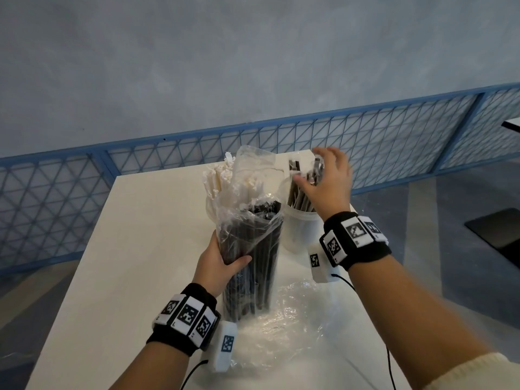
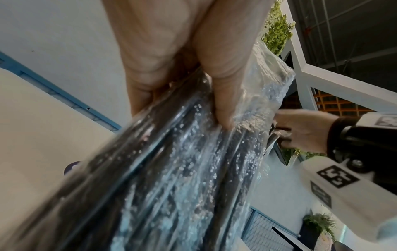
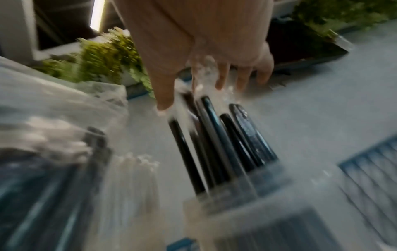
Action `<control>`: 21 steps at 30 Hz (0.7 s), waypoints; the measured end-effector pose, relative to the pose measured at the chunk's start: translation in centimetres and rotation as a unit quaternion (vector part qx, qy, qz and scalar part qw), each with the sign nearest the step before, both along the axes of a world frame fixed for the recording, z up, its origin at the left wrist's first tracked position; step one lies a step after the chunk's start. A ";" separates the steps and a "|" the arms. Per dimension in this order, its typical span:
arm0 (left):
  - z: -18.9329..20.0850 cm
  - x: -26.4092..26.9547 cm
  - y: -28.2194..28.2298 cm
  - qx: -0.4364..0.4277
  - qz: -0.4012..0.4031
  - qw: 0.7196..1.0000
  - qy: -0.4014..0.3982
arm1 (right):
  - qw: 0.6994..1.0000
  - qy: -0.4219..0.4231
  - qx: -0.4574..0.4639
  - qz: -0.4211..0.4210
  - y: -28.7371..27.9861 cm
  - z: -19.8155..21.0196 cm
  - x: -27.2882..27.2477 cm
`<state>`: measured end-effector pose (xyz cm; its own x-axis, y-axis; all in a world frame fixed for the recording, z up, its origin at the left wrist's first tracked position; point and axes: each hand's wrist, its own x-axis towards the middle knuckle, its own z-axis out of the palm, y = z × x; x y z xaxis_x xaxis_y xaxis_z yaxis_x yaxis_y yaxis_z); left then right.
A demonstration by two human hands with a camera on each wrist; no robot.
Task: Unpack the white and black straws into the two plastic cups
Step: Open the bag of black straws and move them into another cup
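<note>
Hidden: left cup mostly behind the bag; right wrist view blurred.
Left hand: curled round the crinkly clear bag of black straws, upright on the table.
Right hand: fingers spread over black straws in the right cup; hold unclear.
White straws: paper-wrapped, in the left cup.
Empty wrapper: flat film, near edge.

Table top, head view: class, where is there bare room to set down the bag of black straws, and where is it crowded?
Free: the table left of the left hand and bag of black straws. Crowded: both cups, white straws and right hand at the far edge, crumpled empty wrapper in front.
</note>
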<state>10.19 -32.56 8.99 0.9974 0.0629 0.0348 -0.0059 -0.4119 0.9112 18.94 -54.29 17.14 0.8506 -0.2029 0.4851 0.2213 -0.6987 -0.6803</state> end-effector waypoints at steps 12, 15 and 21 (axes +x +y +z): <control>-0.3 -0.2 -0.7 -0.028 0.033 0.999 -0.019 | 0.939 0.141 -0.276 0.148 4.4 1.4 -6.1; -0.5 -0.2 -0.8 -0.028 0.031 0.999 -0.027 | 0.933 0.197 -0.226 0.200 4.4 1.4 -6.0; -0.7 -0.2 -0.1 -0.044 0.043 0.998 -0.028 | 0.938 0.190 -0.073 0.281 4.2 -0.1 -5.3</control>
<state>9.98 -32.69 8.28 0.9848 0.1535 0.0814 -0.0263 -0.3317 0.9430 13.62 -50.07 17.07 0.9203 0.3746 0.1130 0.3435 -0.6354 -0.6916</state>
